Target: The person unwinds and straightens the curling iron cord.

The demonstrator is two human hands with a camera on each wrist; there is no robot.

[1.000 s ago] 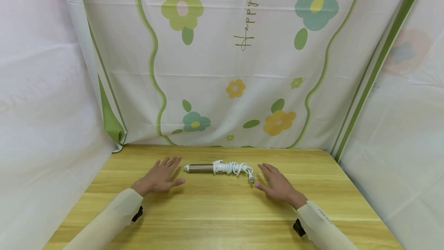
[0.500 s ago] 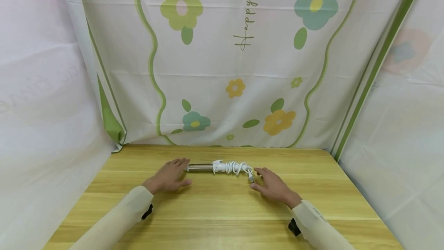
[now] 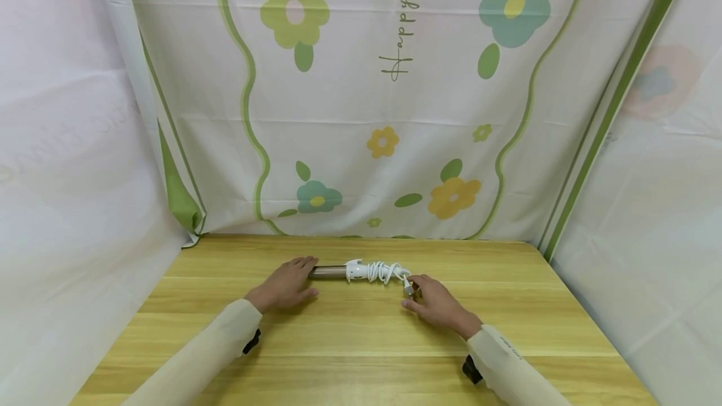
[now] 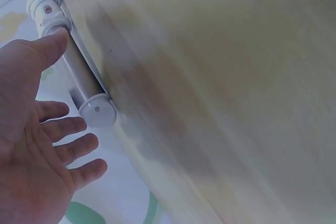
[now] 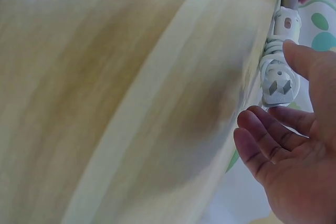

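Note:
A white curling iron (image 3: 356, 270) with a metallic brown barrel (image 3: 329, 272) lies crosswise on the wooden table. Its white cord (image 3: 385, 273) is wound around the handle, and the plug (image 5: 278, 88) shows two flat prongs at the right end. My left hand (image 3: 286, 284) is at the barrel's tip, fingers spread and covering the end in the head view. In the left wrist view the thumb overlaps the barrel while the white tip (image 4: 98, 110) shows beyond the fingers. My right hand (image 3: 441, 303) is beside the plug, with thumb and bent fingers apart on either side of it.
The wood-grain table (image 3: 361, 343) ends at a white flowered cloth (image 3: 338, 111) hanging behind it. Pale cloth walls (image 3: 648, 218) stand to the left and right. A dark wrist device (image 3: 472, 369) sits under the right sleeve.
Both hands have moved inward toward the curling iron, the left over the barrel's tip and the right up to the plug. The curling iron has stayed in place.

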